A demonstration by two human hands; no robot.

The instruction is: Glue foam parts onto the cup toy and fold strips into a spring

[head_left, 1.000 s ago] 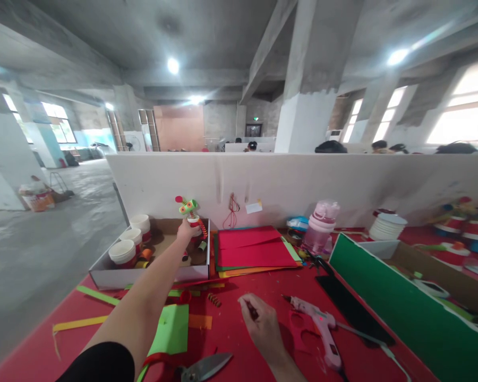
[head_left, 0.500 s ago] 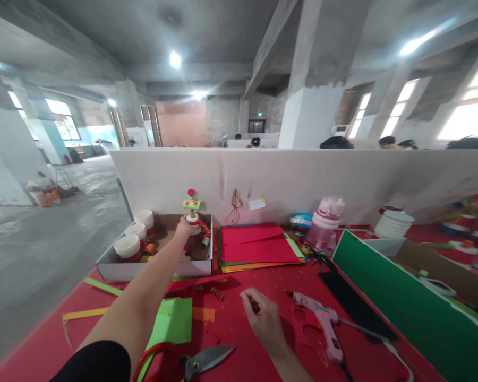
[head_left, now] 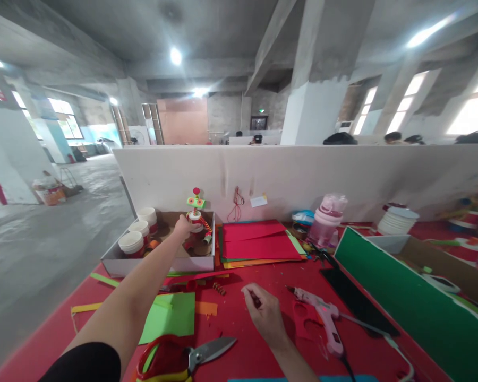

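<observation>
My left hand (head_left: 186,227) reaches into the cardboard tray (head_left: 119,265) at the back left, its fingers closed on a paper cup figure (head_left: 196,202) with a green head, red topknot and springy striped arms. Curled above the red table (head_left: 239,329), my right hand (head_left: 262,306) is closed; what it may hold is hidden. Left of it lie a small brown paper spring (head_left: 219,288) and red-handled scissors (head_left: 213,352). To its right is a pink glue gun (head_left: 322,315).
White cups (head_left: 131,242) stand in the tray's left side. Stacked coloured paper (head_left: 258,241) lies at the back middle. A pink bottle (head_left: 327,220), a black phone-like slab (head_left: 354,297) and a green-sided box (head_left: 402,302) are on the right. Green sheets (head_left: 175,318) lie front left.
The view has shifted slightly, showing more of the scissors' handles. My left hand is still on the figure in the tray, and my right hand keeps its curled pose.
</observation>
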